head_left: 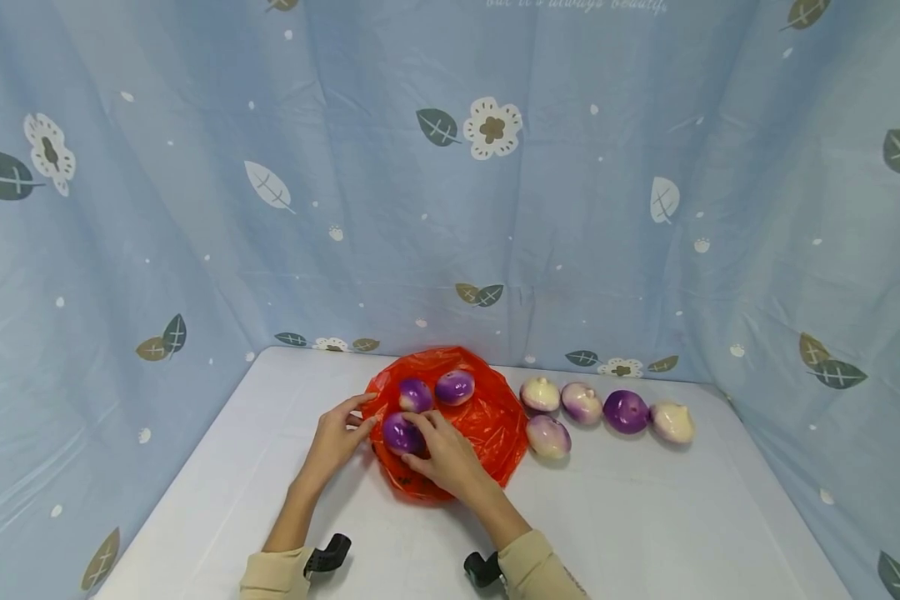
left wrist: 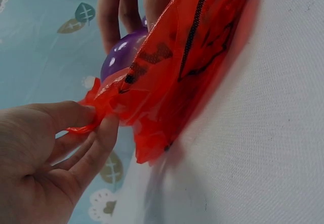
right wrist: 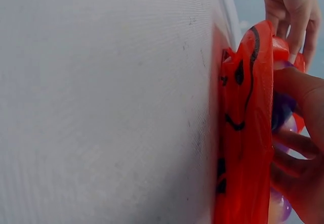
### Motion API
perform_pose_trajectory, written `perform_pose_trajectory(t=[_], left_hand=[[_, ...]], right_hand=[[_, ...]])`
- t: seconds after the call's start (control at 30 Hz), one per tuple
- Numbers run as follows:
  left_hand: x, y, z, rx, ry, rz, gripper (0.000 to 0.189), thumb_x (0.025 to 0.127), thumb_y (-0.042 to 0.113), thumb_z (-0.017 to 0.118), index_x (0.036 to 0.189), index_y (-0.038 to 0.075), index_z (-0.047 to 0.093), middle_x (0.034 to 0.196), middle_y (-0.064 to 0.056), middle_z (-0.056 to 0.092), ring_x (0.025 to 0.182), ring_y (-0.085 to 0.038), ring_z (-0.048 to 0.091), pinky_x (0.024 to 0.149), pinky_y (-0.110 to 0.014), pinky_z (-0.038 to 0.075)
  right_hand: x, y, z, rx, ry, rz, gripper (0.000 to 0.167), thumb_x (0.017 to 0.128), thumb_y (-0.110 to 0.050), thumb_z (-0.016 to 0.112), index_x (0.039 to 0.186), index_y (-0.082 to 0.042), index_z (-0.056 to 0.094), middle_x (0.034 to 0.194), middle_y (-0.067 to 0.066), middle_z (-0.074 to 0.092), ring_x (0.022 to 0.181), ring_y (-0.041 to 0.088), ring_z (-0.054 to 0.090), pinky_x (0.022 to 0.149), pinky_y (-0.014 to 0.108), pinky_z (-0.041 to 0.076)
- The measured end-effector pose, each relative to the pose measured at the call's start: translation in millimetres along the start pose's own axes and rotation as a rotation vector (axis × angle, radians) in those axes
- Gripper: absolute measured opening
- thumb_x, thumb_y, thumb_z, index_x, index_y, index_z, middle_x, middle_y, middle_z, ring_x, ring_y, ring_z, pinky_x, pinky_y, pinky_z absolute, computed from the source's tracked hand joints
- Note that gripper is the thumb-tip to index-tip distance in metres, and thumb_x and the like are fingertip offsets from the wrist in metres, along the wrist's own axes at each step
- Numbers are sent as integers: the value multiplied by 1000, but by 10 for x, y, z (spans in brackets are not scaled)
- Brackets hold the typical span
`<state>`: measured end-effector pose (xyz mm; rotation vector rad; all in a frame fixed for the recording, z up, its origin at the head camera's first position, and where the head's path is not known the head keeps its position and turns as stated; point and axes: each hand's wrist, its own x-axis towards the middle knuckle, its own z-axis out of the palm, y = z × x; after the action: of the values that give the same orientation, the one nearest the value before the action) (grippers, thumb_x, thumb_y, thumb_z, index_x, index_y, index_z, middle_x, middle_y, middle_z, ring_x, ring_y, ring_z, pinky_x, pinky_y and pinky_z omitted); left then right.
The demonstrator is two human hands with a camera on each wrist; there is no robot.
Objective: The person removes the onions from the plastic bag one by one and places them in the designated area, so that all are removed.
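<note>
A red plastic bag point(head_left: 487, 425) lies spread on the table with purple onions in it. My right hand point(head_left: 450, 454) grips one onion point(head_left: 401, 434) at the bag's left side, fingers over its top and thumb at the near side. Two more onions, one point(head_left: 416, 395) just behind it and another point(head_left: 455, 387) to the right, rest inside. With thumb and fingers, my left hand point(head_left: 333, 442) pinches the bag's left rim; the left wrist view shows the bunched red plastic point(left wrist: 93, 115) between them. In the right wrist view the bag's wall hides part of the held onion point(right wrist: 282, 110).
Right of the bag, several onions stand on the white table point(head_left: 645, 517): a pale one point(head_left: 548, 437) in front, and a row behind including a deep purple one point(head_left: 626, 412) and a whitish one point(head_left: 672, 422). A blue patterned curtain point(head_left: 390, 217) encloses the back and sides.
</note>
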<state>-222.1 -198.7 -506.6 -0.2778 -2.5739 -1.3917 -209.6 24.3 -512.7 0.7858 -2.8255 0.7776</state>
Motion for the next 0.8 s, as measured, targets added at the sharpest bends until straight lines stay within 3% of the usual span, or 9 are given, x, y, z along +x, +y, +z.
perform_pose_trajectory(t=[0.47, 0.8], left_hand=[[-7, 15, -7, 5, 3, 2, 39, 88, 5, 71, 126, 9, 64, 107, -16, 68, 80, -22, 71, 62, -18, 56], [-9, 6, -2, -8, 5, 9, 39, 88, 5, 71, 126, 9, 64, 106, -16, 68, 79, -21, 71, 61, -17, 56]], right_hand=[[-8, -53, 48, -31, 58, 4, 68, 83, -37, 78, 142, -24, 48, 127, 5, 56, 111, 24, 66, 92, 43, 57], [-78, -52, 31, -32, 49, -11, 70, 85, -32, 77, 145, -25, 43, 130, 4, 56, 114, 22, 65, 93, 42, 56]])
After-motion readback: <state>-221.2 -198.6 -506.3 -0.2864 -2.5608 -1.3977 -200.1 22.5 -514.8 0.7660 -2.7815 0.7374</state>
